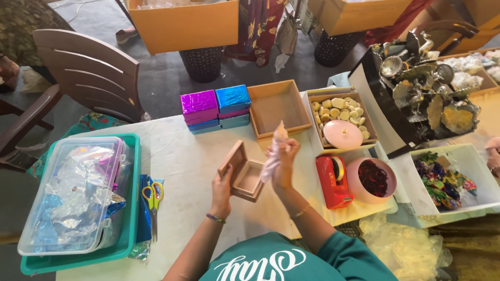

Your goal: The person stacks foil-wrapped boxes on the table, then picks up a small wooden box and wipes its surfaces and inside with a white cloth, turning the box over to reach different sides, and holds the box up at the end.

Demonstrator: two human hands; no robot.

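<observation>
Wooden box point(246, 177) gripped by left hand point(221, 190) fingers; right hand point(284, 158) fingers pinch white cloth point(273, 153).

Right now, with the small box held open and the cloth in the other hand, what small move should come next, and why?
Probably lower the pale cloth into the open wooden box. The right hand holds the cloth just above it, while the left hand steadies the box's lid side.

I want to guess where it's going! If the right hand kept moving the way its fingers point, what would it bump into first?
Probably the empty open brown cardboard box. The right hand, holding a crumpled pale tissue, points up the white table toward it, though depth is hard to judge.
</observation>
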